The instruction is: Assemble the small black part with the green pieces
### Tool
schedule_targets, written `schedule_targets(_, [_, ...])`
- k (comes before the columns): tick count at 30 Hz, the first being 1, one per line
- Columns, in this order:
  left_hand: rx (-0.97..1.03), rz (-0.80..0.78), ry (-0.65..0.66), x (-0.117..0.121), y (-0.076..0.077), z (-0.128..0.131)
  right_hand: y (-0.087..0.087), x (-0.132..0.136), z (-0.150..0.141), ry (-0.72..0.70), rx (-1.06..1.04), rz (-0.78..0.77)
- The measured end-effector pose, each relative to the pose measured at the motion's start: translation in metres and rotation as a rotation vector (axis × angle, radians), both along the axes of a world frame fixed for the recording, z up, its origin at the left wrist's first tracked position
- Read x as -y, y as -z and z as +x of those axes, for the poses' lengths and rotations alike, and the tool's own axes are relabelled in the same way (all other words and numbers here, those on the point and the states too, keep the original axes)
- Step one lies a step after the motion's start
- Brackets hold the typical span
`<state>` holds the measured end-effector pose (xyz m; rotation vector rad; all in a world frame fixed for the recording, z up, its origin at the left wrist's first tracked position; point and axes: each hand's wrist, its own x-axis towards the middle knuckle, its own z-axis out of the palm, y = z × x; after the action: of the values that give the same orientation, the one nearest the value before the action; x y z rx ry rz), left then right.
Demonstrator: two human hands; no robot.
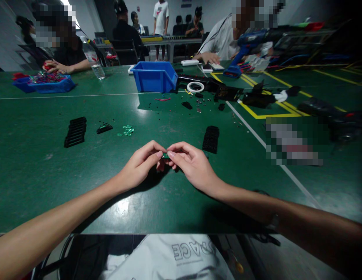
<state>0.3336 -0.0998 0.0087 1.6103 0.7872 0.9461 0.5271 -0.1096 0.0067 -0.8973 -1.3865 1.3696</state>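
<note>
Above the green tabletop (90,182), my left hand (146,161) and my right hand (189,163) meet at their fingertips. Between them they pinch a small green circuit board (165,156), mostly covered by the thumbs and fingers. Just beyond my right hand lies a block of black plastic parts (210,139). To the left of my hands is a loose pile of small green boards (127,130). Beside that pile sits a black part with tiny pieces on it (104,128). A row of black plastic strips (75,132) lies farther left.
A blue bin (154,77) stands at the back centre, near a white tape roll (195,86). Blue trays of wires (54,83) and a bottle (96,64) are back left. A blue power drill (242,52) stands back right. Other people sit across the table.
</note>
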Motion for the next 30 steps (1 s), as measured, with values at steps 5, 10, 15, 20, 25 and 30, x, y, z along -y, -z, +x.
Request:
schedule_targets(5, [-0.009,0.006,0.031,-0.0002,-0.002,-0.0014,-0.0008,0.0,0.0006,0.006,0.005,-0.002])
schedule_targets(10, [-0.018,-0.004,0.047,0.0001,-0.0046,-0.0024,-0.0013,0.0003,0.0009,0.008,-0.004,-0.009])
schedule_targets(15, [-0.021,0.008,0.072,-0.0003,-0.0062,-0.0026,-0.0009,0.0001,0.0013,-0.001,-0.017,-0.007])
schedule_targets(20, [-0.063,0.022,0.088,-0.0027,-0.0058,-0.0045,0.0001,-0.0001,0.0021,-0.013,-0.018,-0.022])
schedule_targets(25, [-0.028,-0.002,0.119,-0.0041,-0.0051,-0.0062,-0.0004,0.0002,0.0032,-0.019,-0.011,-0.024])
schedule_targets(30, [0.02,-0.033,0.156,-0.0055,-0.0054,-0.0063,-0.002,0.0008,0.0043,-0.029,-0.013,-0.032])
